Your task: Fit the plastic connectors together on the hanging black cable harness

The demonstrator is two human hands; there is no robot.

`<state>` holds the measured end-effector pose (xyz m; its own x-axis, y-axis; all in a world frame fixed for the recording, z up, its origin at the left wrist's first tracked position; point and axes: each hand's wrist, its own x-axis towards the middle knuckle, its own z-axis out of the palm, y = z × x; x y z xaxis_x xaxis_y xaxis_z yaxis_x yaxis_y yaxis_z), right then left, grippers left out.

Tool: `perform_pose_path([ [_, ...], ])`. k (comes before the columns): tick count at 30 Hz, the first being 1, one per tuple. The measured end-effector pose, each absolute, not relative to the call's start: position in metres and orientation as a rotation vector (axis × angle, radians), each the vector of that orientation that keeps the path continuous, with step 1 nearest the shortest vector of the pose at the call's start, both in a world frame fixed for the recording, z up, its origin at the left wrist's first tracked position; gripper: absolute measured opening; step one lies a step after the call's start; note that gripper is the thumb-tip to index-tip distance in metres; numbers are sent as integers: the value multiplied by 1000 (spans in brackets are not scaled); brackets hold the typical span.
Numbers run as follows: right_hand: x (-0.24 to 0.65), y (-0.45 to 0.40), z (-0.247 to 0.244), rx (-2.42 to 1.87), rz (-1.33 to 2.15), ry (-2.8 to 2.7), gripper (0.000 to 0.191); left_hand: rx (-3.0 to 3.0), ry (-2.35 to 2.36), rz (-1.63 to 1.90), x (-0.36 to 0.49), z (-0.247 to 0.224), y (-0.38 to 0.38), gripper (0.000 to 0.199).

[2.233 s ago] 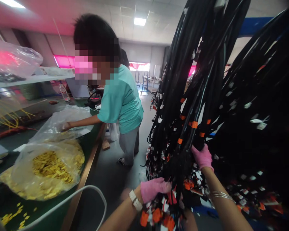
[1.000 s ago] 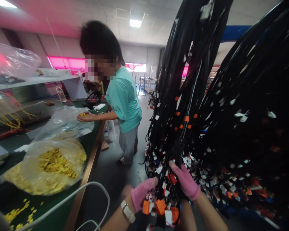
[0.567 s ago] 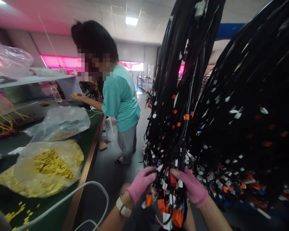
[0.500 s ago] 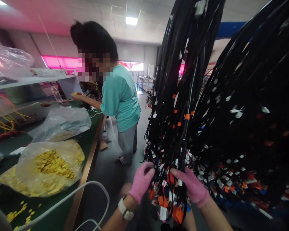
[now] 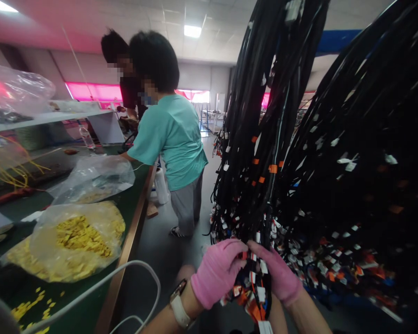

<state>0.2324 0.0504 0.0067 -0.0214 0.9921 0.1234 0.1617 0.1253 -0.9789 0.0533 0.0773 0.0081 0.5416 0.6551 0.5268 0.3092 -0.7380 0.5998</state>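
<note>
A thick bundle of black wire harnesses (image 5: 264, 176) hangs in front of me, its lower ends crowded with white tags, orange labels and small coloured connectors. My left hand (image 5: 218, 271), in a pink glove, has its fingers and thumb closed on a harness end, where a bit of red shows at the fingertips. On the bundle's other side my right hand (image 5: 278, 271), gloved in pink too, curls around several cables, thumb in front. The fingers behind the cables are hidden. Below both hands dangle orange-labelled ends (image 5: 256, 308).
More harnesses (image 5: 369, 162) hang at the right. On the left, a green-topped bench (image 5: 125, 204) bears an open plastic bag (image 5: 38, 232) of small yellow pieces, with some spilled. A white cable (image 5: 139, 264) loops past its edge. Two people stand ahead; one wears a teal shirt (image 5: 174, 139).
My left hand has moved right and closed on a harness end beside my right hand. The person in teal has reached lower over the bench, and a second person shows behind.
</note>
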Motion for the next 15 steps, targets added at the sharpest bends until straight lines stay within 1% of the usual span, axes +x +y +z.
perform_pose_path([
  [6, 237, 49, -9, -1149, 1016, -1538, 24, 2426, 843, 1219, 48, 6, 76, 23],
  [8, 234, 50, -14, -1132, 1048, -1538, 19, 2433, 856, 1228, 49, 8, 75, 20],
  [10, 231, 51, -17, -1103, 1133, -1479, 21, 2414, 923, 1182, 49, 11, 72, 21],
  [11, 229, 51, -18, -1089, 1204, -1406, 24, 2402, 966, 1143, 49, 14, 68, 23],
  [12, 227, 52, -18, -1076, 1282, -1310, 27, 2399, 1006, 1096, 48, 17, 64, 31],
  [15, 223, 55, -22, -1058, 1448, -1066, 34, 2454, 1066, 952, 37, 25, 40, 62],
])
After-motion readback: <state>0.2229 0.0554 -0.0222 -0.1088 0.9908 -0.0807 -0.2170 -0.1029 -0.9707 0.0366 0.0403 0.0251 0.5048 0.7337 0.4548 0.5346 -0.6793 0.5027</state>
